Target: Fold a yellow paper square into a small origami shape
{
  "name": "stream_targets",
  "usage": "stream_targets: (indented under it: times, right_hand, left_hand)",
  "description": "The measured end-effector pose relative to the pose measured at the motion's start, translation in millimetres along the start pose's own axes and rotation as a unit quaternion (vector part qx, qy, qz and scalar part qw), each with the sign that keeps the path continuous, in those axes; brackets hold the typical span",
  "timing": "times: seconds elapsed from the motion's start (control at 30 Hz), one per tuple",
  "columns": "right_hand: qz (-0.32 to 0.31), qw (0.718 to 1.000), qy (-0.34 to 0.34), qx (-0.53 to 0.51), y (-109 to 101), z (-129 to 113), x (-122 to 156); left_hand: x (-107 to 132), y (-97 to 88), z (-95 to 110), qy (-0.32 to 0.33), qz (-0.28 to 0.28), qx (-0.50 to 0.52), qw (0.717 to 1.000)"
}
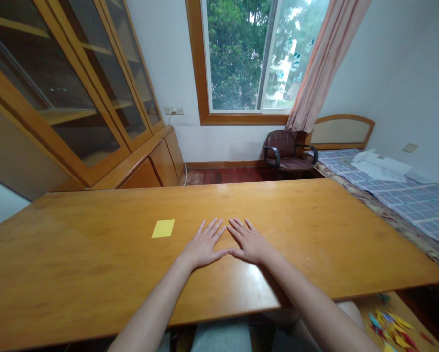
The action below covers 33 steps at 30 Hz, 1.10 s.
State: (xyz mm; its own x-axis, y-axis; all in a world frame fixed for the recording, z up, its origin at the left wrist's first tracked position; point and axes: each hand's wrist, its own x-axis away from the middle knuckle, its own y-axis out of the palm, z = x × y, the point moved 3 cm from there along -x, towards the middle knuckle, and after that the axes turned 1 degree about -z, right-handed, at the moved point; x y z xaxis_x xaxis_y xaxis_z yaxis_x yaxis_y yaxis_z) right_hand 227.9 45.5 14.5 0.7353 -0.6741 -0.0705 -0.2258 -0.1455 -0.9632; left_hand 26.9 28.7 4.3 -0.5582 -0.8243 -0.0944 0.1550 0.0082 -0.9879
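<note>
My left hand (204, 244) lies flat on the wooden table (95, 264), palm down, fingers stretched out and spread. My right hand (249, 242) rests flat beside it in the same way, and the two thumbs and forefingers nearly meet. Neither hand holds anything. A small yellow paper square (163, 228) lies on the table a little to the left of my left hand, apart from it.
A glass-fronted wooden cabinet (76, 98) stands along the left wall. Beyond the table are a window, a dark red armchair (287, 151) and a bed (399, 190) at right. Several coloured folded papers (391, 330) lie on a lower surface at bottom right.
</note>
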Motion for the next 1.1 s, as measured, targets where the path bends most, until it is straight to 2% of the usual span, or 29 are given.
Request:
stream_targets:
  times: [1.1]
  right_hand:
    - [0.001,1.000,-0.002,-0.002,-1.1,-0.4,0.9]
  left_hand:
    - [0.4,0.1,-0.3,0.001,0.000,0.004,1.000]
